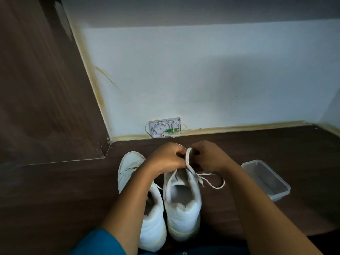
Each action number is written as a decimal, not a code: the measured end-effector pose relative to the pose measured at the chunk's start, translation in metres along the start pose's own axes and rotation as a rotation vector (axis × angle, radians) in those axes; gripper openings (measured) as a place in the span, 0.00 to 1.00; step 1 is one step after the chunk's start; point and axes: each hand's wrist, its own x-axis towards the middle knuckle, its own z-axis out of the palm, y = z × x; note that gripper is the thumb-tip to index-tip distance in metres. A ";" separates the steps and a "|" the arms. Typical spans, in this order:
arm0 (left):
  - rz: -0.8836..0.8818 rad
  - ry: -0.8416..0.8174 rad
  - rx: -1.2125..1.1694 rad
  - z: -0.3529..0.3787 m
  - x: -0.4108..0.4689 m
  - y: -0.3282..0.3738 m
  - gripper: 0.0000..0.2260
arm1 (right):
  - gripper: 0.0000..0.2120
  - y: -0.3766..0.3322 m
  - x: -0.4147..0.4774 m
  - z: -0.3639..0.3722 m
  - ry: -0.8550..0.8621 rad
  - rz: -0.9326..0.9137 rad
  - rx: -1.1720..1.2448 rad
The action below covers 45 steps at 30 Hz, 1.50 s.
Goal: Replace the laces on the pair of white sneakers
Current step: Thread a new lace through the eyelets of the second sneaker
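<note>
1. The left hand (165, 159) and right hand (207, 157) are bare.
2. The left forearm (132, 199) and right forearm (266, 208) are uncovered along all their visible length.
3. Plain teal-blue cloth, apparently a sleeve (97, 242), begins at the left elbow.
4. Dark cloth (211, 252) shows at the bottom edge between the arms, too dim for detail.

— What is lost from sight on the right sneaker (182, 208)?
— Its toe and eyelets, at twelve o'clock from the heel, lie under the left hand (165, 159) and right hand (207, 157). Where the lace (189, 161) they pinch enters the shoe cannot be told.
— And the left sneaker (152, 227)?
— A forearm (128, 199) crosses its middle, hiding the tongue.
— Elsewhere?
— The wall box (164, 127) at twelve o'clock is too small to make out. The blue sleeve (97, 243) at seven o'clock is cut by the bottom edge.
</note>
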 end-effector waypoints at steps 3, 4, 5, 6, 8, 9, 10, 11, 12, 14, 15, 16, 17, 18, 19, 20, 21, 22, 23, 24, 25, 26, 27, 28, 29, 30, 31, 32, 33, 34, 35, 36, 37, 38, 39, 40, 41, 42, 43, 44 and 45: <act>-0.031 -0.031 0.130 0.006 0.002 0.002 0.02 | 0.05 0.003 -0.002 -0.004 0.009 0.067 0.196; -0.030 -0.019 0.161 0.006 0.003 0.002 0.01 | 0.05 0.004 -0.002 -0.005 -0.005 0.092 0.231; -0.025 -0.011 0.178 0.007 0.004 0.003 0.01 | 0.06 0.003 -0.002 -0.005 -0.024 0.113 0.227; -0.019 -0.011 0.184 0.007 0.005 0.002 0.01 | 0.08 0.003 -0.002 -0.005 -0.043 0.124 0.217; -0.003 -0.024 0.161 0.004 0.004 0.000 0.04 | 0.10 0.002 -0.002 -0.009 -0.081 0.127 0.221; 0.005 -0.042 0.139 0.001 0.003 0.000 0.07 | 0.12 0.001 -0.003 -0.012 -0.106 0.122 0.217; 0.009 -0.065 0.120 -0.002 0.002 -0.001 0.09 | 0.12 0.000 -0.004 -0.015 -0.145 0.114 0.170; 0.012 -0.089 0.109 -0.005 0.001 -0.003 0.12 | 0.12 0.000 -0.005 -0.017 -0.194 0.105 0.061; 0.013 -0.105 0.116 -0.008 0.001 -0.005 0.15 | 0.10 0.001 -0.007 -0.020 -0.251 0.109 -0.087; 0.003 -0.120 0.166 -0.013 0.000 -0.009 0.18 | 0.09 0.003 -0.006 -0.020 -0.286 0.141 -0.338; -0.014 -0.126 0.187 -0.014 0.000 -0.010 0.19 | 0.11 0.004 -0.005 -0.019 -0.238 0.155 -0.418; -0.038 -0.132 0.197 -0.015 -0.001 -0.011 0.20 | 0.12 0.004 -0.003 -0.018 -0.149 0.161 -0.474; -0.058 -0.139 0.198 -0.015 -0.001 -0.011 0.21 | 0.13 0.004 -0.002 -0.016 -0.061 0.151 -0.500; -0.073 -0.141 0.194 -0.016 -0.001 -0.011 0.22 | 0.13 0.004 -0.001 -0.016 -0.018 0.130 -0.514; -0.083 -0.137 0.190 -0.016 -0.002 -0.012 0.23 | 0.14 0.005 -0.001 -0.015 -0.014 0.118 -0.518; -0.089 -0.128 0.188 -0.017 -0.002 -0.012 0.24 | 0.15 0.004 0.001 -0.014 -0.003 0.111 -0.520; -0.095 -0.119 0.188 -0.017 -0.002 -0.013 0.24 | 0.15 0.003 0.002 -0.012 0.036 0.116 -0.514; -0.101 -0.113 0.188 -0.018 -0.002 -0.013 0.24 | 0.15 0.002 0.004 -0.011 0.091 0.119 -0.498; -0.110 -0.108 0.189 -0.018 -0.003 -0.014 0.25 | 0.15 0.001 0.005 -0.009 0.137 0.109 -0.472; -0.119 -0.103 0.192 -0.017 -0.003 -0.013 0.26 | 0.13 -0.001 0.006 -0.006 0.148 0.074 -0.451; -0.127 -0.098 0.203 -0.018 -0.004 -0.013 0.27 | 0.11 -0.002 0.008 -0.001 0.107 0.034 -0.439; -0.128 -0.093 0.220 -0.018 -0.005 -0.012 0.28 | 0.09 -0.004 0.009 0.003 0.038 0.001 -0.448; -0.124 -0.086 0.241 -0.018 -0.006 -0.010 0.29 | 0.09 -0.005 0.010 0.007 -0.025 -0.020 -0.475; -0.116 -0.077 0.266 -0.018 -0.007 -0.008 0.29 | 0.09 -0.006 0.010 0.010 -0.063 -0.036 -0.500; -0.107 -0.070 0.296 -0.017 -0.007 -0.006 0.29 | 0.09 -0.007 0.010 0.012 -0.080 -0.045 -0.521; -0.097 -0.065 0.335 -0.016 -0.008 -0.003 0.28 | 0.09 -0.006 0.011 0.013 -0.082 -0.047 -0.534; -0.090 -0.068 0.382 -0.014 -0.008 -0.001 0.26 | 0.11 -0.006 0.011 0.013 -0.085 -0.041 -0.541; -0.085 -0.075 0.426 -0.013 -0.008 0.002 0.24 | 0.14 -0.007 0.011 0.012 -0.100 -0.019 -0.529; -0.084 -0.081 0.458 -0.012 -0.008 0.003 0.21 | 0.17 -0.008 0.011 0.010 -0.120 -0.001 -0.501; -0.086 -0.084 0.475 -0.011 -0.008 0.004 0.19 | 0.19 -0.007 0.010 0.007 -0.124 0.030 -0.423; -0.094 -0.084 0.475 -0.011 -0.007 0.005 0.17 | 0.18 -0.006 0.009 0.003 -0.121 0.071 -0.295; -0.106 -0.086 0.463 -0.012 -0.007 0.004 0.17 | 0.16 -0.004 0.007 -0.001 -0.093 0.101 -0.142; -0.119 -0.088 0.450 -0.013 -0.006 0.003 0.17 | 0.16 -0.003 0.006 -0.004 -0.057 0.127 0.002; -0.128 -0.090 0.438 -0.014 -0.006 0.002 0.16 | 0.17 -0.002 0.004 -0.008 -0.032 0.157 0.135; -0.135 -0.089 0.428 -0.014 -0.006 0.002 0.16 | 0.17 -0.002 0.002 -0.009 -0.020 0.192 0.261; -0.138 -0.084 0.417 -0.014 -0.006 0.002 0.16 | 0.17 -0.002 0.001 -0.010 -0.015 0.226 0.366; -0.136 -0.073 0.406 -0.013 -0.006 0.001 0.16 | 0.16 -0.003 -0.001 -0.010 -0.009 0.259 0.452; -0.130 -0.055 0.395 -0.012 -0.006 0.001 0.16 | 0.15 -0.004 -0.001 -0.010 -0.005 0.288 0.504; -0.123 -0.033 0.383 -0.012 -0.006 0.000 0.15 | 0.15 -0.005 -0.001 -0.011 -0.006 0.307 0.526; -0.121 -0.015 0.369 -0.011 -0.006 0.000 0.15 | 0.15 -0.005 -0.001 -0.012 -0.017 0.315 0.512; -0.123 -0.004 0.351 -0.010 -0.006 -0.001 0.15 | 0.15 -0.006 -0.001 -0.014 -0.031 0.313 0.466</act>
